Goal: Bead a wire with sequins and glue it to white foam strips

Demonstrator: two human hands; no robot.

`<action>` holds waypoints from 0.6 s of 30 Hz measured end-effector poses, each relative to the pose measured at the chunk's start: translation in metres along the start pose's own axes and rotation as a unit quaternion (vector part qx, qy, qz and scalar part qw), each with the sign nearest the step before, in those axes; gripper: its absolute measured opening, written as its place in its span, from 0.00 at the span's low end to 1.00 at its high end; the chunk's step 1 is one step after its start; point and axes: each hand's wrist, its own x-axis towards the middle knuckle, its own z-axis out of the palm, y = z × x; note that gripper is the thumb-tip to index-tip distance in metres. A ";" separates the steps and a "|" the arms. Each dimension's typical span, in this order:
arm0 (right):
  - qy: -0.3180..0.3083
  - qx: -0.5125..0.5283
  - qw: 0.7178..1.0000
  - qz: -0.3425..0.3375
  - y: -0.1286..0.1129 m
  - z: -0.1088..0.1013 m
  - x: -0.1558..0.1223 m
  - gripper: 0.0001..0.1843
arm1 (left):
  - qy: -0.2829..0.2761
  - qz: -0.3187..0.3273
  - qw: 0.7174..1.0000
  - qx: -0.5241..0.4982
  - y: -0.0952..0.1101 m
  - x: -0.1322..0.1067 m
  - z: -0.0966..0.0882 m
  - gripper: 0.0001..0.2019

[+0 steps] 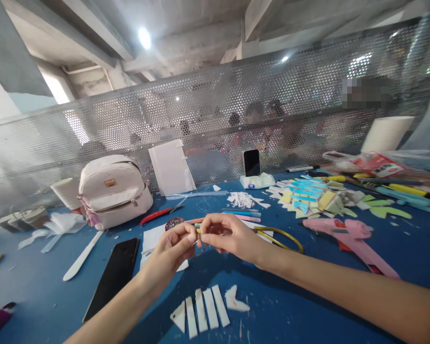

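Observation:
My left hand [174,248] and my right hand [229,236] meet above the blue table [290,306], fingertips pinched together on a small thin piece that I cannot make out. Just behind them lie a few pencils [241,213], a small round dark tin [174,222] and a white sheet [151,238]. A thin gold hoop [283,237] lies under my right wrist. In front of the hands, several white foam strips [202,310] lie side by side with a jagged white scrap [234,300] to their right.
A black phone [112,277] and a white flat stick [82,258] lie at left, with a pale pink backpack [112,188] and red-handled scissors [157,215] behind. A pink glue gun [351,241] and coloured foam scraps [308,196] sit right. A perforated metal screen [208,114] backs the table; people sit beyond.

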 end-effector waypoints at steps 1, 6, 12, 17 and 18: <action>-0.001 -0.003 1.000 0.000 0.000 0.000 0.000 0.10 | -0.004 0.003 1.000 0.001 0.000 0.000 0.000 0.11; 0.000 -0.007 1.000 0.001 -0.001 0.000 0.000 0.10 | -0.021 0.019 1.000 0.006 0.000 0.001 -0.002 0.11; 0.008 -0.005 1.000 -0.008 -0.003 0.001 -0.001 0.10 | -0.027 0.046 0.998 0.034 -0.003 0.002 -0.007 0.11; 0.015 0.011 1.000 0.000 -0.004 0.002 -0.002 0.11 | -0.032 0.066 0.995 0.064 -0.005 0.003 -0.008 0.11; 0.016 0.018 1.000 0.000 -0.004 0.003 -0.002 0.11 | -0.028 0.073 0.994 0.072 -0.005 0.003 -0.008 0.11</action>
